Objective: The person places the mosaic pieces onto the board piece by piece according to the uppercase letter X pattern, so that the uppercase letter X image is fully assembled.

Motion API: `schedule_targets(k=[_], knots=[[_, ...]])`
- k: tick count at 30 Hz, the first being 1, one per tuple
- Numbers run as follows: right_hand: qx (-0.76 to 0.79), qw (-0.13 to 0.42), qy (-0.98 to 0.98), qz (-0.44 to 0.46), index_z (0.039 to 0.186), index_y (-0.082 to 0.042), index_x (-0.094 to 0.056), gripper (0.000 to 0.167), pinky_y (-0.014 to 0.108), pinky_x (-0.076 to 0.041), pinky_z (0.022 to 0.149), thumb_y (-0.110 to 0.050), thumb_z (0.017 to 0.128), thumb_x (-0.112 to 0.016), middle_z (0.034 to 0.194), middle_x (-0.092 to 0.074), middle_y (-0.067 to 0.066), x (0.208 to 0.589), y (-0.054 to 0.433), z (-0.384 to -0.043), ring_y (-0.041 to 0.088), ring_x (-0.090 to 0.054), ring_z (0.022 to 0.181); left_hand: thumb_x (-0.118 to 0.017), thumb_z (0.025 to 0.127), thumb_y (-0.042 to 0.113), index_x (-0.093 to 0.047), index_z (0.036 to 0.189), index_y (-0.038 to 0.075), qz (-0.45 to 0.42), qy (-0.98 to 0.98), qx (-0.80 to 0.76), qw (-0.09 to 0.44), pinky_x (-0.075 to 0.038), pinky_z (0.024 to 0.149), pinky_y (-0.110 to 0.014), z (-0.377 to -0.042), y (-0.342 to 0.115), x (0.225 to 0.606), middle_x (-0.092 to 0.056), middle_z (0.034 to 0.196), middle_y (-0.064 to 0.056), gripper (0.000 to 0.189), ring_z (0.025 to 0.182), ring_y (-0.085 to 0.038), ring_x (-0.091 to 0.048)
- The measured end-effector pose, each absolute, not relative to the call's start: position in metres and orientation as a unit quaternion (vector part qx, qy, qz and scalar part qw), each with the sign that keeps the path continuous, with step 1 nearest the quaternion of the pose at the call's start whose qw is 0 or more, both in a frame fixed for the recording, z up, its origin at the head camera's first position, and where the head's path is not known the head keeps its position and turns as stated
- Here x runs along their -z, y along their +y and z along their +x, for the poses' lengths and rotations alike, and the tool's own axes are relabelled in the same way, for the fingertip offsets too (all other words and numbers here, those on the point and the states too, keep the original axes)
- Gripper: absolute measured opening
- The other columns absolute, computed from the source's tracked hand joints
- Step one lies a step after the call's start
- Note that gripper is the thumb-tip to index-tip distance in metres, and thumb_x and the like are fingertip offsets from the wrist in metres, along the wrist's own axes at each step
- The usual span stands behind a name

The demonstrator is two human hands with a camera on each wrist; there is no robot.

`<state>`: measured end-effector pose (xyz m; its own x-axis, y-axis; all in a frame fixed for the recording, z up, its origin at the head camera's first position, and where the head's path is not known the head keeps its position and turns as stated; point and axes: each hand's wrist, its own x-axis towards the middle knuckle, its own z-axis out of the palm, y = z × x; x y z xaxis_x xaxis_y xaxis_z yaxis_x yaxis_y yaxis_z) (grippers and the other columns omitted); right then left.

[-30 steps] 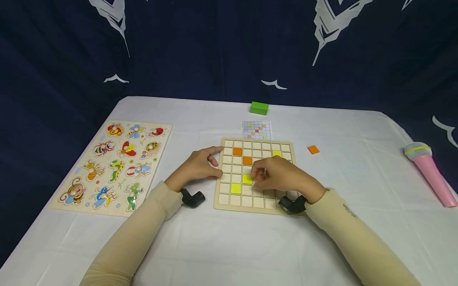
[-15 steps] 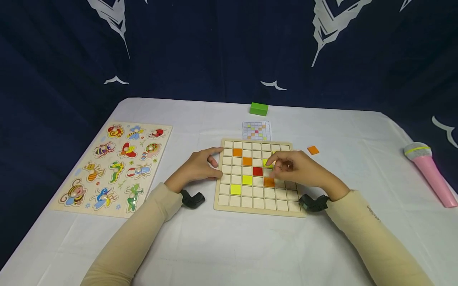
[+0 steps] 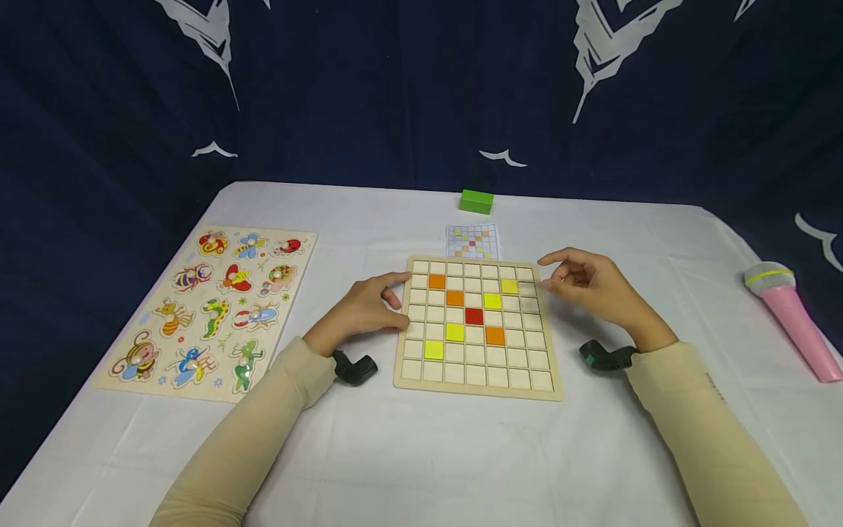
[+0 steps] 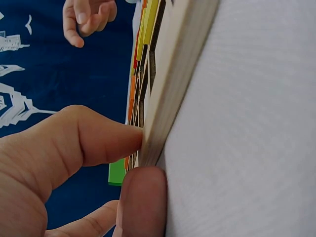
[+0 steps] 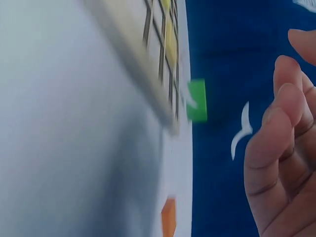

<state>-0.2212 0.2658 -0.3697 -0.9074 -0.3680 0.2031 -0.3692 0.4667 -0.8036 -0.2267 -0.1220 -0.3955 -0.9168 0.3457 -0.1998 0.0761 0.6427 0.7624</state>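
Note:
A wooden grid board [image 3: 421,384] lies flat in the middle of the table. In its cells several orange and yellow tiles and one red tile [image 3: 473,316] form two crossing diagonals. My left hand [image 3: 365,306] touches the board's left edge with spread thumb and index finger; the left wrist view has two fingertips against that edge. My right hand [image 3: 589,285], holding nothing, hovers by the upper right edge, its fingers loosely bent. A loose orange tile [image 5: 169,217] lies on the table in the right wrist view; in the head view my right hand hides it.
A printed grid card [image 3: 472,241] lies behind the board, with a green block [image 3: 476,202] farther back. On the left is an insect peg puzzle [image 3: 227,337]. A pink toy microphone [image 3: 797,322] lies at the far right of the white table.
My right hand has moved right, from over the board's middle to its upper right edge, uncovering the red, orange and yellow tiles. My left hand has stayed put.

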Motion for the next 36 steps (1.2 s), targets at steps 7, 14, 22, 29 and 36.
schedule_targets(k=[7, 14, 22, 29, 36], knots=[[-0.498, 0.027, -0.854, 0.148, 0.13, -0.015, -0.069, 0.032, 0.022, -0.054, 0.064, 0.0, 0.101, -0.069, 0.091, -0.073, -0.005, 0.38, 0.298, -0.232, 0.011, -0.066, 0.073, -0.083, 0.078, 0.01, -0.05, 0.162, 0.006, 0.124, 0.886, -0.413, 0.168, -0.046, 0.076, -0.03, -0.227, -0.122, 0.395, -0.069, 0.103, -0.01, 0.09, 0.077, -0.018, -0.063], [-0.527, 0.043, -0.844, 0.085, 0.118, -0.034, -0.071, 0.037, 0.017, -0.053, 0.062, -0.001, 0.103, -0.067, 0.088, -0.071, -0.013, 0.391, 0.323, -0.237, 0.006, -0.058, 0.063, -0.083, 0.079, 0.012, -0.05, 0.162, 0.008, 0.119, 0.891, -0.404, 0.168, -0.045, 0.076, -0.031, -0.227, -0.121, 0.397, -0.069, 0.104, -0.009, 0.089, 0.081, -0.02, -0.06], [-0.519, 0.032, -0.854, 0.023, 0.127, -0.012, -0.068, 0.024, 0.018, -0.053, 0.06, -0.006, 0.104, -0.066, 0.087, -0.068, -0.014, 0.404, 0.334, -0.242, 0.006, -0.057, 0.064, -0.083, 0.079, 0.012, -0.051, 0.162, 0.009, 0.118, 0.891, -0.405, 0.168, -0.045, 0.078, -0.032, -0.228, -0.122, 0.398, -0.069, 0.104, -0.009, 0.089, 0.082, -0.021, -0.061], [-0.464, 0.015, -0.885, 0.036, 0.143, 0.01, -0.059, 0.043, 0.019, -0.052, 0.061, -0.004, 0.104, -0.065, 0.092, -0.064, -0.014, 0.413, 0.337, -0.246, 0.005, -0.056, 0.068, -0.083, 0.079, 0.011, -0.05, 0.162, 0.009, 0.116, 0.887, -0.413, 0.172, -0.048, 0.077, -0.031, -0.229, -0.123, 0.398, -0.068, 0.105, -0.01, 0.089, 0.076, -0.018, -0.065], [-0.39, 0.01, -0.918, 0.067, 0.141, 0.008, -0.065, 0.04, 0.021, -0.048, 0.062, -0.005, 0.103, -0.068, 0.099, -0.063, 0.007, 0.411, 0.331, -0.242, 0.007, -0.053, 0.072, -0.082, 0.079, 0.012, -0.051, 0.162, 0.01, 0.118, 0.889, -0.41, 0.168, -0.046, 0.077, -0.032, -0.228, -0.123, 0.398, -0.067, 0.103, -0.009, 0.089, 0.073, -0.017, -0.063]])
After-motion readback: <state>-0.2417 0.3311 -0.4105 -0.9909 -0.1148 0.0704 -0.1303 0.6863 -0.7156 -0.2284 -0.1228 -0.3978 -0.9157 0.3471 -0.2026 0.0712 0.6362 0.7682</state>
